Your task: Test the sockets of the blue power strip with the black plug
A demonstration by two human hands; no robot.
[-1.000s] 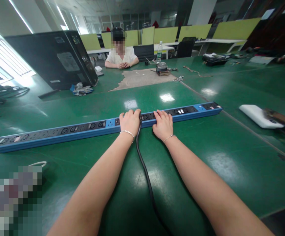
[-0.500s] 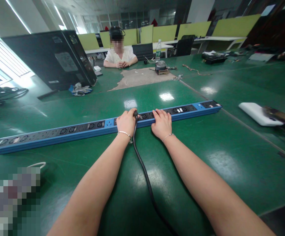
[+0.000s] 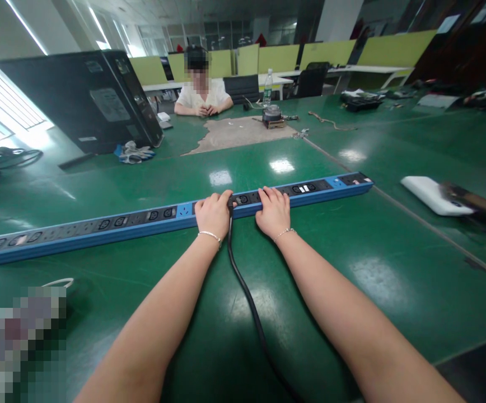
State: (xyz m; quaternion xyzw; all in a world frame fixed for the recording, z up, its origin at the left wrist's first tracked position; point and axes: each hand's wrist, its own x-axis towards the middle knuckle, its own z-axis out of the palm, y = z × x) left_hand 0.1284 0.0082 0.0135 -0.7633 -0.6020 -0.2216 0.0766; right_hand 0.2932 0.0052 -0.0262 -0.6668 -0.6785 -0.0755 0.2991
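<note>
A long blue power strip [image 3: 150,228] with black socket faces lies slantwise across the green table. My left hand [image 3: 213,214] is closed over its middle, with the thumb side against a black plug [image 3: 230,204]. Fingers partly hide that plug, so whether it sits fully in a socket cannot be told. Its thick black cord [image 3: 249,305] runs down towards me between my forearms. Just right of the plug, my right hand [image 3: 273,212] grips the strip with fingers bent over its top. Bracelets circle both wrists.
Green table [image 3: 318,268] surrounds the strip. At left stand a black computer case [image 3: 70,101], gloves [image 3: 134,153] and a blurred-out object [image 3: 20,341]. A white object [image 3: 431,195] lies at right. Across the table, a person [image 3: 203,95] sits near a bottle [image 3: 267,88].
The whole view has shifted slightly. Beside my left thumb, the plug and cord end look a little lower and more upright. My right hand keeps its place on the strip.
</note>
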